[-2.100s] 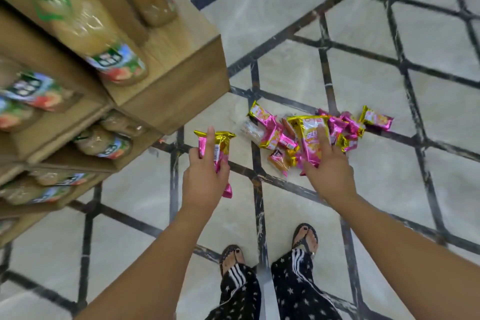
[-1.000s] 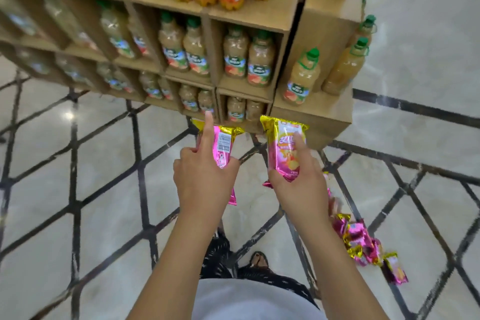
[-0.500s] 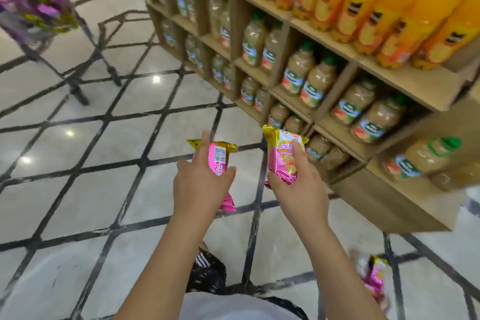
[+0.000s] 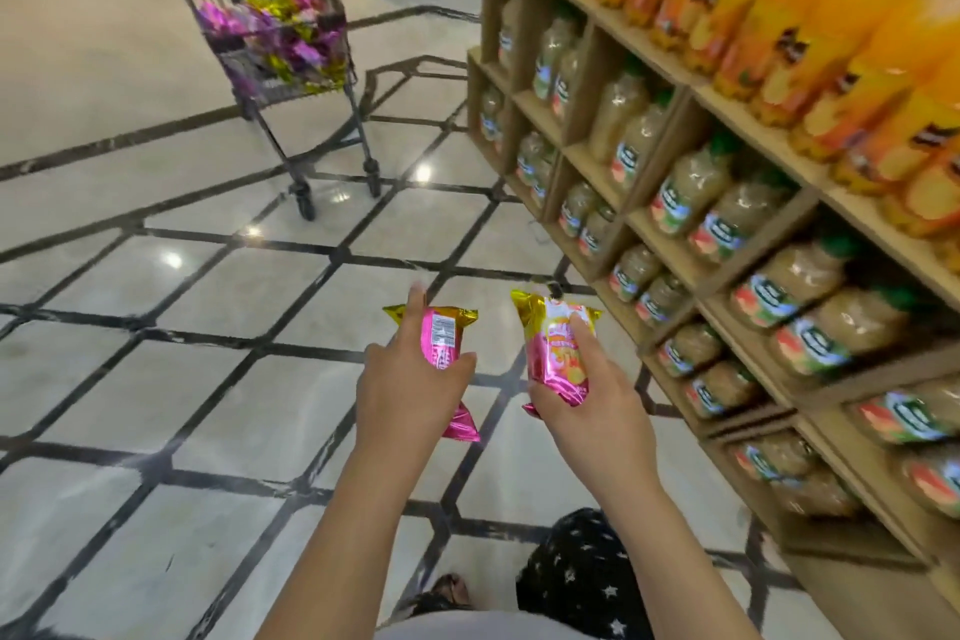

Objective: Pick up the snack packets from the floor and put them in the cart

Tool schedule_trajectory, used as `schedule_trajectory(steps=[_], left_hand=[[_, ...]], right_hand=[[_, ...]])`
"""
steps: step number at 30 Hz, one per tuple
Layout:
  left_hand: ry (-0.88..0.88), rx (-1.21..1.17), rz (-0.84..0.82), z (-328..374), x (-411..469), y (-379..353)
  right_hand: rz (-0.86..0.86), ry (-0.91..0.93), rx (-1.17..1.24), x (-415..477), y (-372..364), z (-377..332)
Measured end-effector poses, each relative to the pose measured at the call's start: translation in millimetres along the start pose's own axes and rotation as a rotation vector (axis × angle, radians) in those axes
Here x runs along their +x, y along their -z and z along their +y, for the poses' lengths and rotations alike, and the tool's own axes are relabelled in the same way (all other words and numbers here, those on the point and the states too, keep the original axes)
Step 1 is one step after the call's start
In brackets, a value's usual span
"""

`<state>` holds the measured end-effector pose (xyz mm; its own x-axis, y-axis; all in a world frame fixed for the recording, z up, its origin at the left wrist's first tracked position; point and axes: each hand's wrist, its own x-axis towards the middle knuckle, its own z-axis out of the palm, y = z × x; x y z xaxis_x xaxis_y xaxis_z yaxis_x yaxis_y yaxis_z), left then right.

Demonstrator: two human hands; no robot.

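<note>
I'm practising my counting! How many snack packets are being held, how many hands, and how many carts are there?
Held snack packets: 2, the left packet and the right packet
Hands: 2, left hand and right hand
Carts: 1, the cart
Total: 5

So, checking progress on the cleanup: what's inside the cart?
The cart holds a loose heap of pink, purple and gold snack packets. The heap covers the basket floor, so anything lying underneath cannot be seen.

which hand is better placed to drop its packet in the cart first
Left, probably. The left hand grips a pink foil packet with gold ends on the side nearer the metal wire cart, standing ahead-left. The right hand, holding its pink-and-gold foil packet, sits by the wooden shelves.
</note>
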<state>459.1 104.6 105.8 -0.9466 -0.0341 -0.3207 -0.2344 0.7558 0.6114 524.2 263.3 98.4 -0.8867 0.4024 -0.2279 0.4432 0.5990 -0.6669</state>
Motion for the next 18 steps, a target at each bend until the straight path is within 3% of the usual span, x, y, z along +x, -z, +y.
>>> schedule_trajectory(steps=[5, 14, 18], left_hand=[[0.089, -0.031, 0.023, 34, 75, 0], [0.155, -0.129, 0.129, 137, 211, 5], [0.225, -0.176, 0.167, 151, 256, 19]], right_hand=[[-0.046, -0.041, 0.007, 93, 1, -12], [-0.13, 0.11, -0.025, 302, 44, -83], [-0.165, 0.156, -0.012, 369, 38, -124]])
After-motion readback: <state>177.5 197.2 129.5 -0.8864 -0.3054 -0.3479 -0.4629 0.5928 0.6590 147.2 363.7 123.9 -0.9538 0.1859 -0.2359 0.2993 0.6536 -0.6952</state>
